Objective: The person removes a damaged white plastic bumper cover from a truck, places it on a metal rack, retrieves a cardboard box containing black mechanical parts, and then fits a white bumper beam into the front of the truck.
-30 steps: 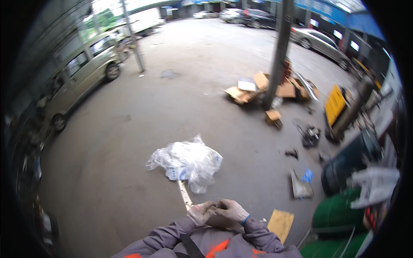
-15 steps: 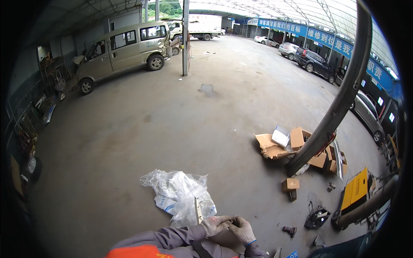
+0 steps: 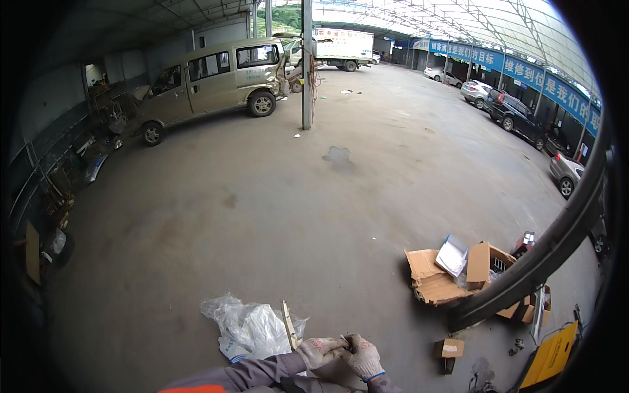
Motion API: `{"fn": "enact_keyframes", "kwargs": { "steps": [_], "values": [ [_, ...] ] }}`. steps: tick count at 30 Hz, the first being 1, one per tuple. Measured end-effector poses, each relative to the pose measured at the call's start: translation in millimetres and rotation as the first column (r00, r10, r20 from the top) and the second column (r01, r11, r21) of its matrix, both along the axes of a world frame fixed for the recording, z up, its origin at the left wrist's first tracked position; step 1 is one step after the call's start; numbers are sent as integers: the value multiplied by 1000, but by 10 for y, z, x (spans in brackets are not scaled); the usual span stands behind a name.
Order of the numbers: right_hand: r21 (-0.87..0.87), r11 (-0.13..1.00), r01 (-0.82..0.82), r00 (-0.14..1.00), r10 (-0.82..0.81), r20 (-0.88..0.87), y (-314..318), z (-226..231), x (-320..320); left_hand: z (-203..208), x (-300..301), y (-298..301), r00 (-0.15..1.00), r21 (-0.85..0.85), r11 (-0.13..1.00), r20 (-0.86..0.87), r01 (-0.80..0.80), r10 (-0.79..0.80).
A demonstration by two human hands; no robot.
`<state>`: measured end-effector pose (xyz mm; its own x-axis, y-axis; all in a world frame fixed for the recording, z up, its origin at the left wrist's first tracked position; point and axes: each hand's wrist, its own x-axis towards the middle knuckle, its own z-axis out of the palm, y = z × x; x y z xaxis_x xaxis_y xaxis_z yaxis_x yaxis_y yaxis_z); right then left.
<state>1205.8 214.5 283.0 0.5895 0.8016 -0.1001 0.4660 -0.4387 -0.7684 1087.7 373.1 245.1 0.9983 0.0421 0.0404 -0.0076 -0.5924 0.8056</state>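
A pale strip (image 3: pixel 287 322) is right by the left hand (image 3: pixel 318 352), near a clear bag (image 3: pixel 255 327) with blue print. The left and right hand (image 3: pixel 362 357) meet, fingers bent; I can't tell how tight each grip is or what it holds. Far off, a blue sign (image 3: pixel 524 74) has white writing.

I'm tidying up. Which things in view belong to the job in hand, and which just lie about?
Likely in use: gloves; pale strip, by the left hand. Anything pinched is too hidden to tell.
Apparently lying about: plastic; cartons; yellow panel.
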Motion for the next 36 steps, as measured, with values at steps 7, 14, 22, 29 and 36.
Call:
{"fn": "enact_keyframes", "kwargs": {
  "steps": [7,14,22,29,36],
  "values": [
    [25,952,-307,943,307,-128,1172,331,2180,175,1802,888,955,-93,955,60,-283,289],
    [-14,890,-455,889,453,-70,2320,451,3808,198,3227,1861,903,-97,903,60,-419,426],
    [152,959,-240,970,244,-8,3805,109,5850,117,5496,3693,937,-66,935,-50,-348,345],
    [71,973,-220,971,211,115,5041,468,7428,383,7222,5058,986,114,985,-88,-130,140],
    [86,948,-306,949,296,107,6110,105,9187,-17,8853,6061,982,190,973,-108,-135,158]
  ]
}}
